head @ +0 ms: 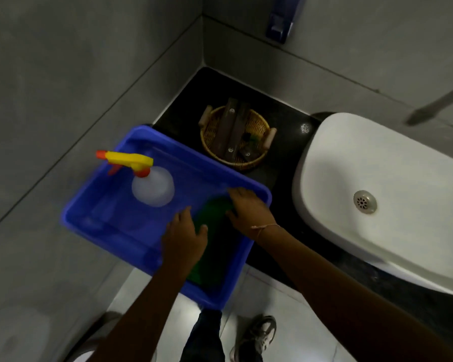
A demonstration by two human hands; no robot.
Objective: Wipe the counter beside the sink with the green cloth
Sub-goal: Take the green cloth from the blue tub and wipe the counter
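Note:
A green cloth lies in the right part of a blue plastic tub that rests on the black counter left of the white sink. My left hand hovers over the cloth's left edge with fingers spread. My right hand reaches over the tub's right rim, fingers spread over the cloth's top right. Whether either hand touches the cloth is unclear. Part of the cloth is in shadow under my arms.
A clear spray bottle with a yellow and orange trigger stands in the tub. A wicker basket with dark sachets sits on the counter behind the tub. Grey tiled walls close the left and back. My shoe is on the floor below.

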